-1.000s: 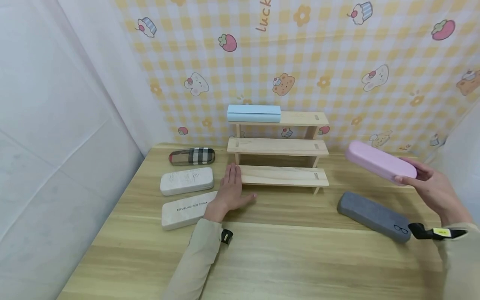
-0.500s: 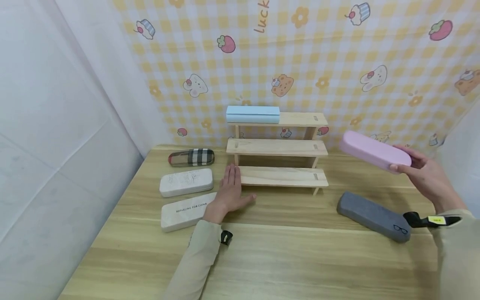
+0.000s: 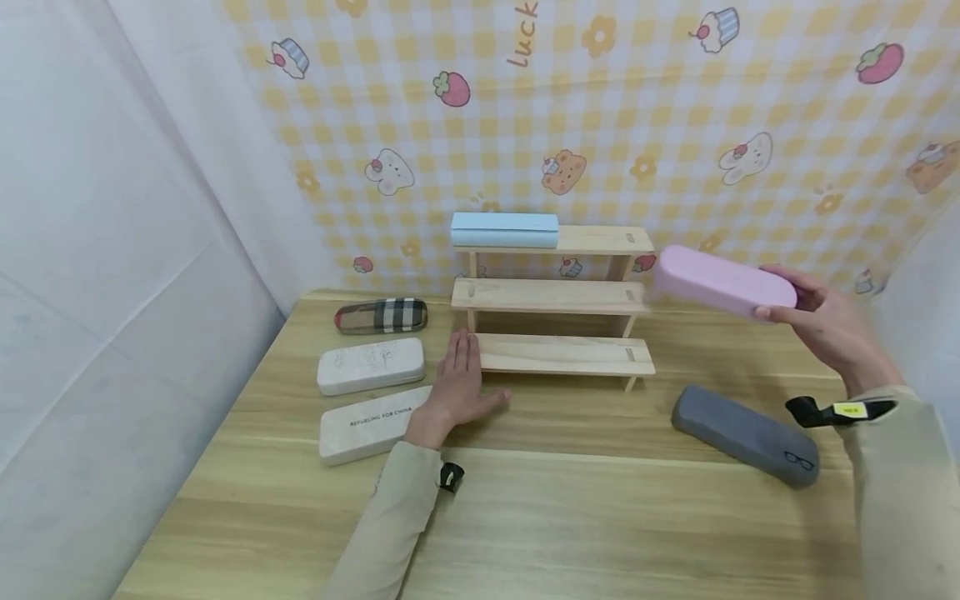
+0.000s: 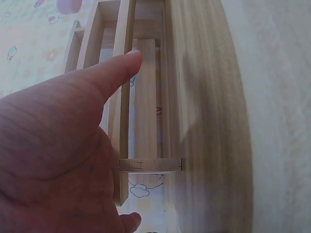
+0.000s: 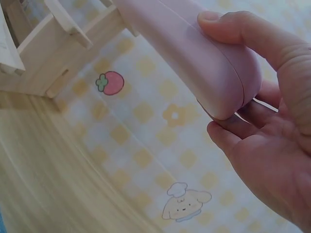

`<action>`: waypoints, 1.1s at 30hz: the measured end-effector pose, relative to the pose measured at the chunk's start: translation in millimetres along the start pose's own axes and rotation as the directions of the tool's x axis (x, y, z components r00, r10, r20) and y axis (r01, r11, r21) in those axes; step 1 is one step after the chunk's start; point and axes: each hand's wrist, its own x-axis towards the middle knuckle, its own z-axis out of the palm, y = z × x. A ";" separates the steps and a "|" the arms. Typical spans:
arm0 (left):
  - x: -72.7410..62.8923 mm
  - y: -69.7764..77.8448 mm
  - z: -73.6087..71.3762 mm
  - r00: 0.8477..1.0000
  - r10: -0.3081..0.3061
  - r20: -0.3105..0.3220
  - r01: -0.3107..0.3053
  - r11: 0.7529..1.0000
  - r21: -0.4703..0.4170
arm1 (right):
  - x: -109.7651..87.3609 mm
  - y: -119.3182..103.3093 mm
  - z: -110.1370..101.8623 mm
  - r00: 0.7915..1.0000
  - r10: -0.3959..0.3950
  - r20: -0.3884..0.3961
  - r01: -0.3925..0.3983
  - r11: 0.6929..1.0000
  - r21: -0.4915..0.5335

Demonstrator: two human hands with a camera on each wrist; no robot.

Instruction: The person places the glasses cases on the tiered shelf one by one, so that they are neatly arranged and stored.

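A pink glasses case [image 3: 727, 282] is held by its right end in my right hand [image 3: 828, 329], raised above the table just right of the wooden three-step rack [image 3: 562, 354]. In the right wrist view, the thumb lies on one side of the pink case [image 5: 194, 53] and the fingers on the other. My left hand [image 3: 457, 387] rests with straight fingers on the left end of the lowest step, thumb pointing right. From the left wrist view, the hand [image 4: 58, 131] lies along the step's edge. A light blue glasses case [image 3: 504, 230] sits on the top step's left half.
At the left lie a plaid case [image 3: 381, 316], a white patterned case [image 3: 371, 366] and a white lettered case [image 3: 375, 425], partly behind the left forearm. A grey case [image 3: 746, 435] lies at the right, below the raised hand. A checked cloth [image 3: 420, 125] hangs behind.
My right hand has carried the pink glasses case leftward and upward, closer to the rack. The left hand stays on the lowest step.
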 end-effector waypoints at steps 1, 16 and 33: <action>0.4 -0.3 0.1 1.000 0.000 -0.002 0.000 1.000 0.001 | 2.3 -1.8 0.6 1.000 0.002 0.000 -0.002 1.000 -0.018; -1.2 2.6 -3.2 1.000 -0.009 -0.007 0.009 1.000 0.006 | 27.7 -22.9 5.8 0.997 -0.039 0.068 0.043 0.998 -0.053; -3.7 5.0 -7.3 1.000 -0.009 -0.017 0.010 0.999 0.032 | 53.5 -46.8 18.1 0.991 -0.059 0.120 0.061 0.998 -0.012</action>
